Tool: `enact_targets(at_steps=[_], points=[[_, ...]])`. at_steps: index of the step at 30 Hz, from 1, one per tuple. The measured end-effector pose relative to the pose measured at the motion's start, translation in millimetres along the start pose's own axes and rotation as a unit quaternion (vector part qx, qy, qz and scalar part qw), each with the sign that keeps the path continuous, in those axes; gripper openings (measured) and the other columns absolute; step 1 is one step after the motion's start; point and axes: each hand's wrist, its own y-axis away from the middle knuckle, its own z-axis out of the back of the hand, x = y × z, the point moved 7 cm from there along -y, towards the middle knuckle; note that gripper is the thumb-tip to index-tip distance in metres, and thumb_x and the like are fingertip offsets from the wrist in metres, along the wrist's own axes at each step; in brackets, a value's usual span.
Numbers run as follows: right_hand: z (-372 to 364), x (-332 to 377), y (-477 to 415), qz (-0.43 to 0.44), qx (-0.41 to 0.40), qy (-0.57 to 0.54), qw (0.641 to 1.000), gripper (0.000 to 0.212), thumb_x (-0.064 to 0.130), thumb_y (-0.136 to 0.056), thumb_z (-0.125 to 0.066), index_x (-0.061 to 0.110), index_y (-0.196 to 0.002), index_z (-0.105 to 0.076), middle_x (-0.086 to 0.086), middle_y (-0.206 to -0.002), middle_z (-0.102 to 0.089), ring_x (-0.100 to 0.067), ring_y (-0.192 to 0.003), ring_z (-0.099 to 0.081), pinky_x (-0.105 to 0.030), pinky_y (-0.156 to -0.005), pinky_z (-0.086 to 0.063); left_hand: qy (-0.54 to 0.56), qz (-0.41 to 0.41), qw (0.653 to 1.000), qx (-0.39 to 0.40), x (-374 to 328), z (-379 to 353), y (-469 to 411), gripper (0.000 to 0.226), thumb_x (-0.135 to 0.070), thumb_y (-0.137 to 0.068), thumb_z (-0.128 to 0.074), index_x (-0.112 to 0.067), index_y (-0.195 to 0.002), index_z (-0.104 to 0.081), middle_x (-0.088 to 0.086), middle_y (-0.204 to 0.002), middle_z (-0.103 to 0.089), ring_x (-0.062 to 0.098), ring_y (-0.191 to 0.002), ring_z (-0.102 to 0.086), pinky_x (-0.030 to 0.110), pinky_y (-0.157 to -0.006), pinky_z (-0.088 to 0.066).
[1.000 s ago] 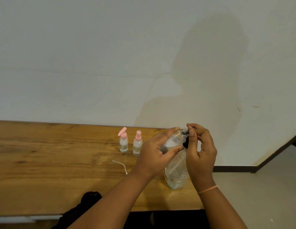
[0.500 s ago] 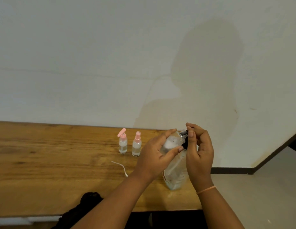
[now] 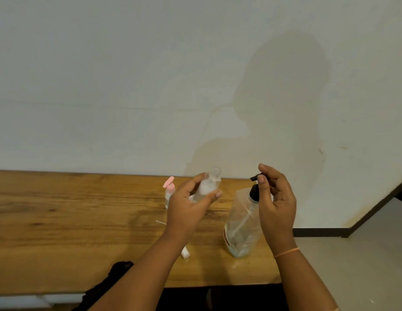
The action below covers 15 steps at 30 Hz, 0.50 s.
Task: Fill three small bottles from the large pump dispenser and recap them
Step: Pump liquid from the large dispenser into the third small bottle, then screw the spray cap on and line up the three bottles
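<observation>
Wooden desk [image 3: 60, 221] beneath the fingers: left hand [image 3: 188, 212] curls round an uncapped small bottle [image 3: 207, 185]; right hand [image 3: 278, 205] pinches the pump dispenser [image 3: 242, 225] head, just right of it.

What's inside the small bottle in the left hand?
White, cloudy fill shows through the middle of the small bottle; its uncapped neck looks clear. The left hand grips it, and palm and fingers cover the base, so the bottom isn't visible.
</observation>
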Motion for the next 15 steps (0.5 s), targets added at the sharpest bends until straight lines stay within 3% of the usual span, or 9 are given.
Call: enact_targets(at_steps=[3, 6, 10, 14, 15], points=[[1.6, 2.5, -0.7, 0.009, 0.0, 0.011, 1.0, 0.025, 0.022, -0.092, -0.05, 0.037, -0.111, -0.056, 0.005, -0.122, -0.058, -0.009, -0.117, -0.054, -0.024, -0.096, -0.048, -0.014, 0.016, 0.999, -0.03, -0.3, 16.7, -0.2, 0.043, -0.038, -0.064, -0.076, -0.036, -0.104, -0.061, -0.015, -0.098, -0.066, 0.001, -0.088, -0.061, 0.021, -0.072, -0.054], [4.1, 4.4, 0.9, 0.013, -0.002, 0.023, 1.0, 0.028, 0.017, -0.094, -0.051, 0.038, -0.113, -0.055, 0.002, -0.129, -0.054, -0.001, -0.117, -0.051, -0.017, -0.094, -0.046, -0.015, 0.034, 0.998, -0.054, -0.2, 29.8, 3.1, 0.047, -0.04, -0.063, -0.076, -0.033, -0.108, -0.063, -0.009, -0.099, -0.068, 0.007, -0.089, -0.062, 0.017, -0.067, -0.052], [4.5, 15.0, 11.0, 0.063, -0.025, 0.097, 0.993, 0.023, 0.02, -0.096, -0.053, 0.029, -0.116, -0.055, 0.001, -0.132, -0.052, -0.004, -0.121, -0.046, -0.008, -0.097, -0.036, -0.016, 0.068, 0.993, -0.092, 4.0, 47.7, 10.7, 0.042, -0.028, -0.071, -0.079, -0.027, -0.111, -0.065, -0.008, -0.096, -0.069, 0.01, -0.088, -0.064, 0.011, -0.056, -0.05], [-5.7, 44.1, 30.3, 0.199, -0.055, 0.181, 0.962, 0.025, 0.017, -0.094, -0.048, 0.016, -0.118, -0.056, -0.005, -0.122, -0.054, -0.009, -0.117, -0.045, -0.025, -0.098, -0.04, -0.027, 0.096, 0.99, -0.098, 7.1, 56.0, 17.5, 0.04, -0.026, -0.072, -0.079, -0.027, -0.109, -0.065, -0.01, -0.094, -0.069, 0.006, -0.086, -0.065, 0.013, -0.057, -0.047], [-13.2, 50.0, 36.2, 0.224, -0.041, 0.181, 0.957, 0.024, 0.016, -0.094, -0.048, 0.015, -0.116, -0.056, -0.007, -0.116, -0.057, -0.007, -0.114, -0.045, -0.023, -0.096, -0.04, -0.027, 0.105, 0.99, -0.096, 8.3, 57.3, 18.7, 0.037, -0.025, -0.072, -0.08, -0.029, -0.105, -0.064, -0.012, -0.092, -0.068, 0.005, -0.085, -0.065, 0.014, -0.058, -0.046]])
